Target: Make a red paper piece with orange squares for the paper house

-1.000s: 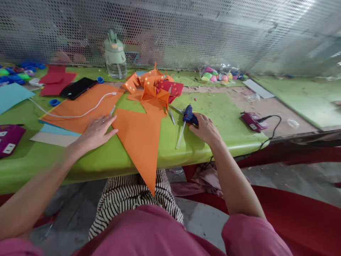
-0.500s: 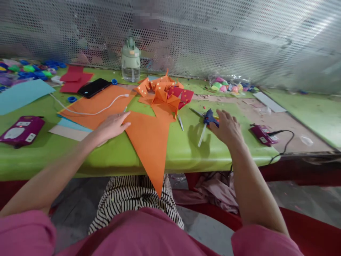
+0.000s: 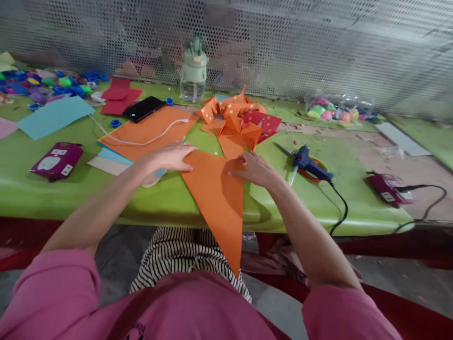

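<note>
A triangular sheet of orange paper (image 3: 219, 203) lies on the green table, its pointed end hanging over the front edge above my lap. My left hand (image 3: 174, 157) is at the sheet's upper left corner, thumb and fingers apart. At the upper right corner is my right hand (image 3: 260, 171), fingers spread and slightly bent, thumb over the paper; I cannot tell how firmly either hand touches it. Just behind are folded orange paper pieces (image 3: 233, 125) with pale spots and a spotted red piece (image 3: 271, 125). A blue glue gun (image 3: 307, 163) rests to the right.
Left are a purple power socket (image 3: 57, 160), a black phone (image 3: 144, 109), a white cable (image 3: 152, 140) and coloured paper sheets. A water bottle (image 3: 193, 75) stands by the mesh wall. Further right are a bag of coloured balls (image 3: 336, 112) and another purple socket (image 3: 387, 189).
My right hand has left the glue gun and come left to the orange sheet. My left hand has moved onto the sheet's upper left corner. The view has shifted.
</note>
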### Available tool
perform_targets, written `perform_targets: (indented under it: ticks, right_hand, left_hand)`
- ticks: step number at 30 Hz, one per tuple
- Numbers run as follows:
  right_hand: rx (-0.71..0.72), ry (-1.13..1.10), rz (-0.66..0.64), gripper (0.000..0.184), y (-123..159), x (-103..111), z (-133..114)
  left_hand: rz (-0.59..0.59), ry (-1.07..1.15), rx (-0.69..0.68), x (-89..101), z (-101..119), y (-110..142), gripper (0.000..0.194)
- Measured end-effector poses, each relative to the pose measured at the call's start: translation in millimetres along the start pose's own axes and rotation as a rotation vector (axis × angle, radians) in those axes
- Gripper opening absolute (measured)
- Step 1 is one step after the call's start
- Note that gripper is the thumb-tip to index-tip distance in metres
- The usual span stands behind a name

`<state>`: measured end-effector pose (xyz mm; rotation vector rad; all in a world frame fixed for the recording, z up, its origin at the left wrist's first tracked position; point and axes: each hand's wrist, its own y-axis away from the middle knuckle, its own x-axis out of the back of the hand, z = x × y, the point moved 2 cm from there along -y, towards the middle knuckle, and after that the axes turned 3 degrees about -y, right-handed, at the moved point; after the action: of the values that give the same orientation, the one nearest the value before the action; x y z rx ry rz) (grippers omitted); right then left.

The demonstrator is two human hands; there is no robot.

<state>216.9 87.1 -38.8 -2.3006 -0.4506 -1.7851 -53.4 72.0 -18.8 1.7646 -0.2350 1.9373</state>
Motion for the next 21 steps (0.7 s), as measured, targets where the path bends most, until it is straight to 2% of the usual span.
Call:
perform_targets:
  ticks: [2,5,10,13,18,21]
  right_hand:
    - [-0.030,0.002,-0.040,0.052,-2.2,1.2,0.6]
    - [-0.064,-0.011,-0.102,0.046,-3.7,1.6,-3.9]
    - [0.073,-0.026,-0.082,0.025,-1.6,5.8,-17.7]
    - [0.075,-0.079,-0.030,0.016,6.8,8.0,-21.2]
    - [0.123,-0.262,0.144,0.009,34.3,2.0,-20.0]
    - [0.174,-0.330,0.228,0.001,54.9,-5.8,-17.2]
  left_hand:
    - [-0.032,-0.005,-0.006,1.6,2.0,-6.5,0.071]
    - [-0.053,-0.050,-0.013,3.1,3.8,-14.3,0.079]
    - [-0.027,-0.064,0.010,3.3,0.2,-19.1,0.084]
    - [0.005,-0.068,0.026,1.1,-1.6,-16.7,0.079]
    - [0.165,-0.055,0.020,-6.6,0.8,4.1,0.036]
    - [0.257,0.121,0.056,-16.4,2.0,24.4,0.039]
